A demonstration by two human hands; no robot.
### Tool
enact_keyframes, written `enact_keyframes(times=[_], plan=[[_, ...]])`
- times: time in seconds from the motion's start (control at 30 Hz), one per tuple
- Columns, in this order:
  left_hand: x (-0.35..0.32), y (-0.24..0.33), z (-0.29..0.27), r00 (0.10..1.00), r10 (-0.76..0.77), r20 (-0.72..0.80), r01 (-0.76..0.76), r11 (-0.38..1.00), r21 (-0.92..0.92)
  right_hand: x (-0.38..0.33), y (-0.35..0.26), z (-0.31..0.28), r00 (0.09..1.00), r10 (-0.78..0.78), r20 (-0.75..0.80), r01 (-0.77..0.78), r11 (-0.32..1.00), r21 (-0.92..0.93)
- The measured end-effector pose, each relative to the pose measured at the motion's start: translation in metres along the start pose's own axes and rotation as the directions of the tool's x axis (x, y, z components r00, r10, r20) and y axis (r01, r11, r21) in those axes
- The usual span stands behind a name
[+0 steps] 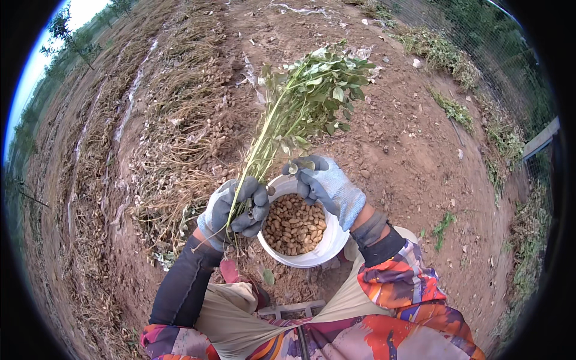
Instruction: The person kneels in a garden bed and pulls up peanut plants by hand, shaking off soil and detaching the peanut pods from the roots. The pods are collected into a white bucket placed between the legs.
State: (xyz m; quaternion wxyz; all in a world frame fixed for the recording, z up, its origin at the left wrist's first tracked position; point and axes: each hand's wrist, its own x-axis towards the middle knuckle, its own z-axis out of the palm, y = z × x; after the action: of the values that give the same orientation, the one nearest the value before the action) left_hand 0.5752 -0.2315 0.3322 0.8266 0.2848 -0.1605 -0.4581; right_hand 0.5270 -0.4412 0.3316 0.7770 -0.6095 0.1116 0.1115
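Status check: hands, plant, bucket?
Left hand shut on peanut plant stems. Right hand over white bucket rim, grip unclear. Bucket holds peanuts. Nothing blocking it.

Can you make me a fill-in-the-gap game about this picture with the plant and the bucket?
1. The left hand grips the stems of a leafy green ____.
2. The white bucket is full of ____.
3. Both hands wear ____, and the right hand is above the bucket.
4. Piles of dry pulled plants lie on the person's ____ side.

Missing words: plant; peanuts; gloves; left
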Motion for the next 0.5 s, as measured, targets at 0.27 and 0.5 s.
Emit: enact_keyframes(times=[0.27, 0.5], plan=[[-0.006, 0.009, 0.014, 0.996, -0.078, -0.048, 0.075, 0.996, -0.057, 0.002, 0.008, 0.010, 0.959, -0.033, 0.282, 0.037, 0.999, -0.010], [-0.005, 0.014, 0.010, 0.991, -0.114, -0.067, 0.122, 0.985, 0.122, -0.005, 0.002, 0.027, 0.939, -0.010, 0.344, -0.005, 0.999, 0.041]])
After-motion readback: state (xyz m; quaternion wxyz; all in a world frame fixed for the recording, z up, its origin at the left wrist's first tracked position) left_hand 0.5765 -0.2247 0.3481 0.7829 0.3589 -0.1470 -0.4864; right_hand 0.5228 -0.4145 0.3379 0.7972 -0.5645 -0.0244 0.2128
